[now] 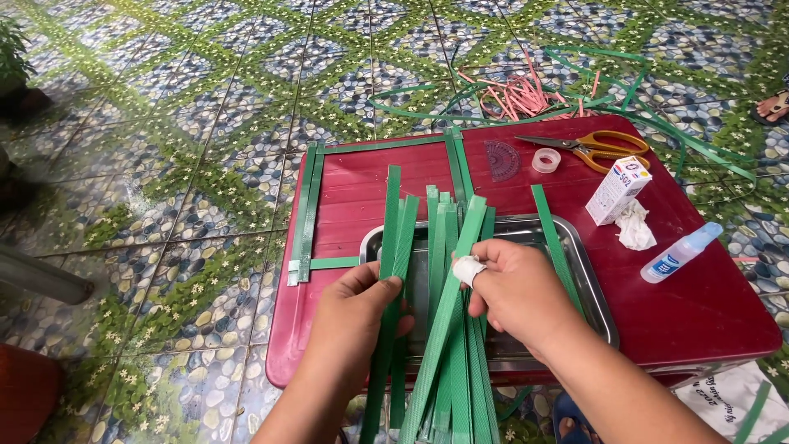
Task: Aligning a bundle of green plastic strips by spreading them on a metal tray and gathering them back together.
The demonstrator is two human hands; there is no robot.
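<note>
Now, left hand [355, 316]: fingers pinched on one green strip [389, 247], left of the bundle.
Right hand [518, 292]: bandaged fingertip [468, 268], gripping green strips [450, 312] above steel tray [588, 271].

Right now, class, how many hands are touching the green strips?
2: the left hand grips strips at the tray's left; the right hand, one finger bandaged, holds strips over its middle.

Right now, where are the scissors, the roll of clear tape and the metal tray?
scissors [606, 149], head view, on the orange handles.
roll of clear tape [546, 160], head view, on its ring.
metal tray [593, 289], head view, on its bare right rim.
</note>
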